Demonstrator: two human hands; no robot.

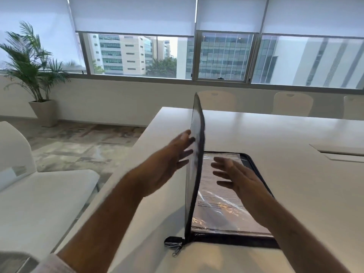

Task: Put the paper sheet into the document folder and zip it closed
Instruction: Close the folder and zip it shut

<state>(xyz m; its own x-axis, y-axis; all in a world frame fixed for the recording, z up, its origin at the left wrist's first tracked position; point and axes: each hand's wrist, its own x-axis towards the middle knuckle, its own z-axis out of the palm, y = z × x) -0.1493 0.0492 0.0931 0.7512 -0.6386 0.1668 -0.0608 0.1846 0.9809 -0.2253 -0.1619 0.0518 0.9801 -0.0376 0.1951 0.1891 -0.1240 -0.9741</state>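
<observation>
zipper pull (175,251) dangling at the near corner | document folder (256,170) lies open on the white table (295,194), cover (195,164) standing upright | paper sheet (218,196) inside under clear plastic | left hand (167,164) fingers straight, touching cover | right hand (236,178) spread, hovering over sheet | chair (39,194) off left

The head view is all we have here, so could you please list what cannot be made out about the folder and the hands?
- Folder cover: seen edge-on and blurred, faces hidden.
- Paper sheet: text too small under the glare of the plastic sleeve; right hand covers part.
- Left hand: motion blur at fingertips; contact with cover unclear.
- Zipper pull: track beyond the cover hidden.
</observation>
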